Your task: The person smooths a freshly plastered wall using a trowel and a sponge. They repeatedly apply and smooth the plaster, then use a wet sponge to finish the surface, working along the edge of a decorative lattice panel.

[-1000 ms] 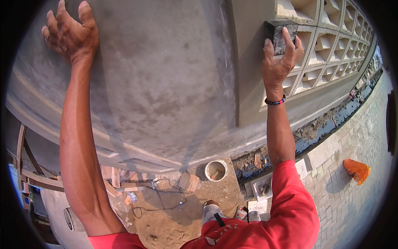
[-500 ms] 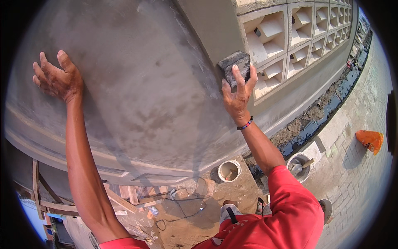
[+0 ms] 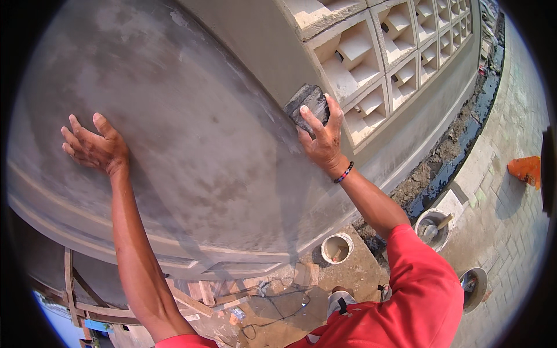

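The person's right hand (image 3: 321, 137) is gripping a dark grey, flat rectangular sanding block (image 3: 307, 103), fingers curled over its lower edge, and is pressing it flat against the smooth grey rendered wall (image 3: 191, 133) right at the wall's right edge, where the plaster is meeting the column of pale concrete ventilation blocks (image 3: 371, 64). The left hand (image 3: 96, 148) is lying open, fingers spread, palm flat on the same wall near its left edge, holding nothing and seemingly bracing the body. The surface between the two hands is looking even and matt, with darker damp-looking patches low down toward the moulded bottom edge, so the broad face appears largely finished; the strip along the right edge, under the block, seems to be the part now being worked, and how much of it remains cannot be told. Below, on the sandy ground, a white plastic bucket (image 3: 336, 247) is standing near the wall's foot, and a grey bucket holding a tool (image 3: 434, 227) is sitting beside the muddy trench.
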Motion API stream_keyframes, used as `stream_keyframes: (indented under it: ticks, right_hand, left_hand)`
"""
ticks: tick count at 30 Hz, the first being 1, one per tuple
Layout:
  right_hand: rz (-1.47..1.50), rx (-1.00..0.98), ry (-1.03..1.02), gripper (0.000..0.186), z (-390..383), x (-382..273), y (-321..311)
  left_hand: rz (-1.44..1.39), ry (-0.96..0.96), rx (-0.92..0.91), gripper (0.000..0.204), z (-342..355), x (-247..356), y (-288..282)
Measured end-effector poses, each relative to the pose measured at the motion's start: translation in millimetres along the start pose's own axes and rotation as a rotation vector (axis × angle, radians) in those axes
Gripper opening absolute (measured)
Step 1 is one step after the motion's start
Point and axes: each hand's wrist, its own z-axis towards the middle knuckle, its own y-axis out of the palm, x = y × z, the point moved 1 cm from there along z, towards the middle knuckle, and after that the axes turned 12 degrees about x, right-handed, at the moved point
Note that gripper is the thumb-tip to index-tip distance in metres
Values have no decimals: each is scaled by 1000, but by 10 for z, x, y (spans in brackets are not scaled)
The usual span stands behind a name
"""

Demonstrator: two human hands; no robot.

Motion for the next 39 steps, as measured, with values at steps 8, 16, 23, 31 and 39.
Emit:
stream_keyframes:
  ticks: [8,16,23,31,39]
  right_hand:
    - [23,112,-156,64,1501,-367,471]
    - [-57,30,5,73,391,205,-50]
    - [7,-27,-149,73,943,-168,240]
    - [-3,-60,-197,72,1139,-162,261]
    - [-38,-165,-210,68,574,336,-168]
  left_hand:
    - [-24,-19,-9,68,-46,103,-1]
    - [17,-33,2,69,-22,114,-22]
    - [0,-30,-1,70,-70,86,1]
    - [-18,-16,66,64,-87,73,19]
    - [-5,-34,89,64,-76,97,28]
